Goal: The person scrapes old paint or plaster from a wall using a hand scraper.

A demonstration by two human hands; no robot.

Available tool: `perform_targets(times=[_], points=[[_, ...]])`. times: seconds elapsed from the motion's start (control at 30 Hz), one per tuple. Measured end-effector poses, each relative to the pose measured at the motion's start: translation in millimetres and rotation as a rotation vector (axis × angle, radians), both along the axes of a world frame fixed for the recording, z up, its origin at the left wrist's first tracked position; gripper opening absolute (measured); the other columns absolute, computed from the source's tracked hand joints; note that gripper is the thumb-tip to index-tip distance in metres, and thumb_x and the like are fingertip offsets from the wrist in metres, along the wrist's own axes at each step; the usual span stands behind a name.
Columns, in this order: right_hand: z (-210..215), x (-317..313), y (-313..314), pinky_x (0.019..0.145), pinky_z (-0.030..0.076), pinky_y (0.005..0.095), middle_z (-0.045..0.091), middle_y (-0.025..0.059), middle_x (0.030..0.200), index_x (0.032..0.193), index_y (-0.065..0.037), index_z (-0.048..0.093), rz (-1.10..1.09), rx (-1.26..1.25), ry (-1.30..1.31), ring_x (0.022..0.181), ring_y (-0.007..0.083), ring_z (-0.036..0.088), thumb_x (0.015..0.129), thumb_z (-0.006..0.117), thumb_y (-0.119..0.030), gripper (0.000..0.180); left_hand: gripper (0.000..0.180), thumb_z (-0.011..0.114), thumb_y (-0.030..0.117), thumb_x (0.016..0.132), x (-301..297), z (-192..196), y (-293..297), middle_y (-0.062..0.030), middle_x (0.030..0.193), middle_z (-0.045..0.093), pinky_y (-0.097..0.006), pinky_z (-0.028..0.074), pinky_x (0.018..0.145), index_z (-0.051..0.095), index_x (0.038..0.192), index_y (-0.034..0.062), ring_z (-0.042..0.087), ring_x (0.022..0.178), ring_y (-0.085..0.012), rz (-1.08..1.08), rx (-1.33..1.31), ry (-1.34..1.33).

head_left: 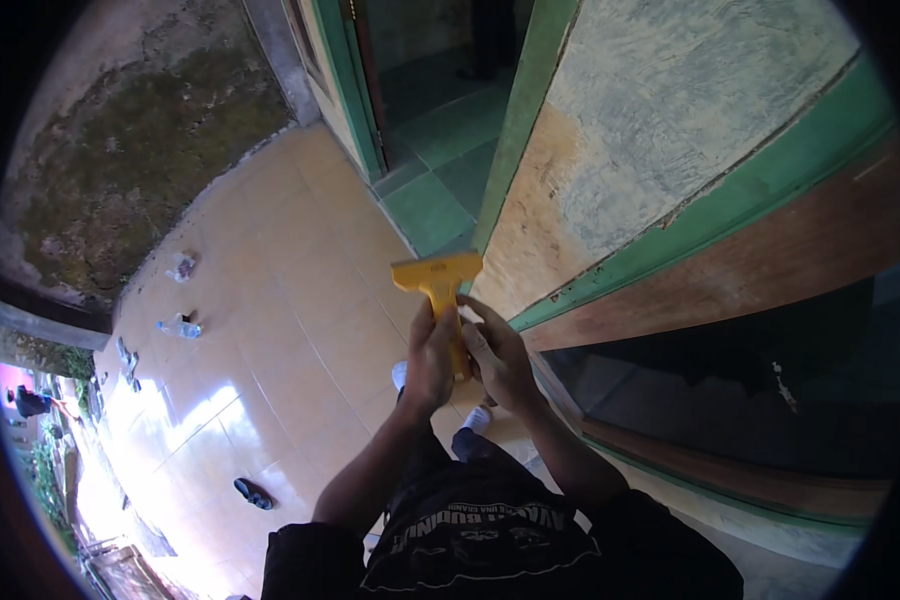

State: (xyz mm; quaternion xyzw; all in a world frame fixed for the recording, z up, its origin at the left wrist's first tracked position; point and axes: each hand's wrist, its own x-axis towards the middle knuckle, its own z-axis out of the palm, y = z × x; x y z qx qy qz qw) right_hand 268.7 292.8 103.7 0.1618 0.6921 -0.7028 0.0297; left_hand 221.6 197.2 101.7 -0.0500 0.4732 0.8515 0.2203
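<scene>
In front of my body I hold a yellow scraper point(440, 272) with a wide head at the top of its handle. My left hand point(430, 362) is closed around the handle from the left side. From the right, my right hand point(502, 362) has its fingers closed against the same handle. A small whitish bit point(470, 315) shows beside the right fingers; I cannot tell what it is. The wall panel point(660, 110), grey and patchy with a bare tan area, stands to the right of the scraper's head, inside green framing point(660, 240).
Tan tiles point(300, 260) cover the floor on the left. A plastic bottle point(181, 327), a crumpled plastic bag point(182, 266) and black footwear point(253, 493) lie there. The doorway point(435, 205) opens ahead onto green tiles. At right is a dark window pane point(710, 380). Another person point(32, 401) is far left.
</scene>
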Motion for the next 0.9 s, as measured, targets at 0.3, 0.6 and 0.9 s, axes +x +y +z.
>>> perform_targets(times=[0.3, 0.6, 0.9], points=[[-4, -28, 23, 0.067, 0.036, 0.0205, 0.049, 0.005, 0.097, 0.138, -0.001, 0.033, -0.173, 0.035, 0.338, 0.08, 0.0082, 0.044, 0.094, 0.048, -0.021, 0.05, 0.021, 0.037, 0.025, 0.098, -50, 7, 53, -0.0009, 0.066, 0.043, -0.024, 0.038, 0.041, 0.042, 0.107, 0.0067, 0.042, 0.045, -0.0094, -0.153, 0.089, 0.013], [-7, -47, 24, 0.094, 0.042, 0.0314, 0.047, 0.0223, 0.127, 0.136, 0.003, 0.034, -0.296, 0.092, 0.306, 0.116, 0.0253, 0.05, 0.096, 0.045, -0.02, 0.048, 0.019, 0.04, 0.022, 0.098, -70, 6, 68, 0.0, 0.065, 0.042, -0.021, 0.035, 0.042, 0.042, 0.105, 0.0047, 0.037, 0.046, -0.0059, -0.105, 0.071, 0.077], [-5, -66, 17, 0.098, 0.039, 0.0361, 0.046, 0.0232, 0.129, 0.134, 0.004, 0.037, -0.343, 0.164, 0.395, 0.12, 0.03, 0.048, 0.097, 0.042, -0.025, 0.046, 0.017, 0.041, 0.02, 0.097, -86, 10, 66, 0.0028, 0.063, 0.041, -0.019, 0.033, 0.04, 0.045, 0.101, 0.0038, 0.036, 0.046, -0.003, -0.098, 0.07, 0.082]])
